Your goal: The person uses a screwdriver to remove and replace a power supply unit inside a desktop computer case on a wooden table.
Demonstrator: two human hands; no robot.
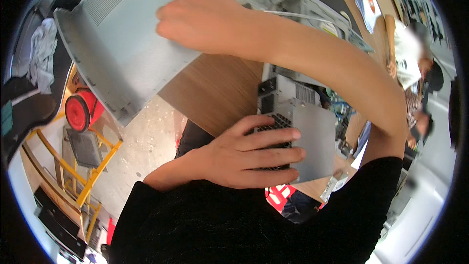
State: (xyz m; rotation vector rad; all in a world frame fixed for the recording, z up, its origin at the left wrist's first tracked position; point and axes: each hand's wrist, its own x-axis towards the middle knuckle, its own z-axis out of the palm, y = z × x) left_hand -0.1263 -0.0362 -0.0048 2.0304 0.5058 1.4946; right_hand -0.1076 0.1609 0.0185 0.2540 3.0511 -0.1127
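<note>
My left hand (pixel 239 154) lies with its fingers stretched out across an opened computer case (pixel 315 139), touching its bare metal and a dark perforated grille (pixel 278 121). At the case's far left corner is a power supply (pixel 295 88) with a black socket. My right arm crosses from the right, and my right hand (pixel 188 22) is closed in a fist, slightly blurred, over a large grey metal cover (pixel 122 63). Its fingers are curled out of sight, so whatever they may hold is hidden.
Circuit boards and cables (pixel 342 110) show inside the case, on a wooden table (pixel 220 83). More metal computer parts (pixel 312 12) and papers (pixel 366 5) lie at the far right. A red cylinder (pixel 80 110) and yellow metal frame (pixel 90 181) stand left. Another person (pixel 408 56) is at the right.
</note>
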